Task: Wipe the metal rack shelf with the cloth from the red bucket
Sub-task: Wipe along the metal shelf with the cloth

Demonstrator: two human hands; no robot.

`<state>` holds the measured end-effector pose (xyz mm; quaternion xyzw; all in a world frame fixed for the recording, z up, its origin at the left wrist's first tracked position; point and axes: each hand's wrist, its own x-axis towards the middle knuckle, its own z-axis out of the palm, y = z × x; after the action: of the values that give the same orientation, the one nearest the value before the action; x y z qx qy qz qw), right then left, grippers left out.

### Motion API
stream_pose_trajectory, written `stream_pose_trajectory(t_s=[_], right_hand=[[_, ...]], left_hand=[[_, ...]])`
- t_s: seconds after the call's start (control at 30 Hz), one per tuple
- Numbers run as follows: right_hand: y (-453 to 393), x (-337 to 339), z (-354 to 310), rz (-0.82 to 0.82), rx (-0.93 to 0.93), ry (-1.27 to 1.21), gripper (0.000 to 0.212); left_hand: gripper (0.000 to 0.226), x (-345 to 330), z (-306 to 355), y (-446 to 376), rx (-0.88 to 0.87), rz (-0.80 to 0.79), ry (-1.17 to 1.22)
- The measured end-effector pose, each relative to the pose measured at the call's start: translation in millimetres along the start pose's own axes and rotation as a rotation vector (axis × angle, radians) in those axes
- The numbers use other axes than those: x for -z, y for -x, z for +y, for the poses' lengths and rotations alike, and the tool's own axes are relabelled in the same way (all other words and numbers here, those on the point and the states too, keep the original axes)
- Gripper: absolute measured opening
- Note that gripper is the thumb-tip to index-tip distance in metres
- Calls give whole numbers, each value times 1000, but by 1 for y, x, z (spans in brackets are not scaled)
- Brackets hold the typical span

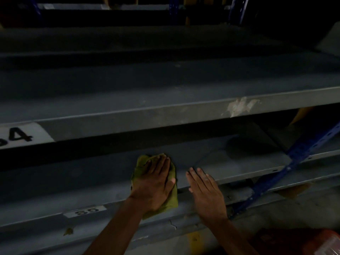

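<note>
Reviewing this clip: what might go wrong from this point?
The cloth hangs over the shelf edge under the left hand, so it might slip off. The red bucket sits low to the right, easy to knock. Dim light may hide missed dirt.

Left hand [154, 183] flat, fingers straight, pressing down; right hand [205, 190] flat beside it, fingers extended

Matt grey metal shelf [92, 181], scuffed paint; soft olive cloth [171, 201]; glossy red plastic bucket [323, 242]
</note>
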<state>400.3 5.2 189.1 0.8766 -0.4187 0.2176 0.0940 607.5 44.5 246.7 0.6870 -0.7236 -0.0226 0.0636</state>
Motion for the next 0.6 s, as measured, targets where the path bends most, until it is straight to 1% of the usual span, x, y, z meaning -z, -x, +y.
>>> stream_pose_trajectory(t_s=[0.07,0.2,0.33,0.47,0.57,0.6], right_hand=[[-1,-1,0,8,-6,0,46],[-3,1,0,9,10,27,45],[-4,6,-1,-1,25,21,44],[-6,11,2,-2,53,15,44],[-5,9,5,6,64,-11,45],[-6,8,6,9,66,-19,45]], left_hand=[[72,0,-4,-5,15,20,10],[84,-1,-10,-22,39,30,52],[70,3,-7,-45,86,33,26],[76,3,7,-60,88,28,40],[69,0,19,-63,68,25,12],[69,-2,22,-63,62,51,16]])
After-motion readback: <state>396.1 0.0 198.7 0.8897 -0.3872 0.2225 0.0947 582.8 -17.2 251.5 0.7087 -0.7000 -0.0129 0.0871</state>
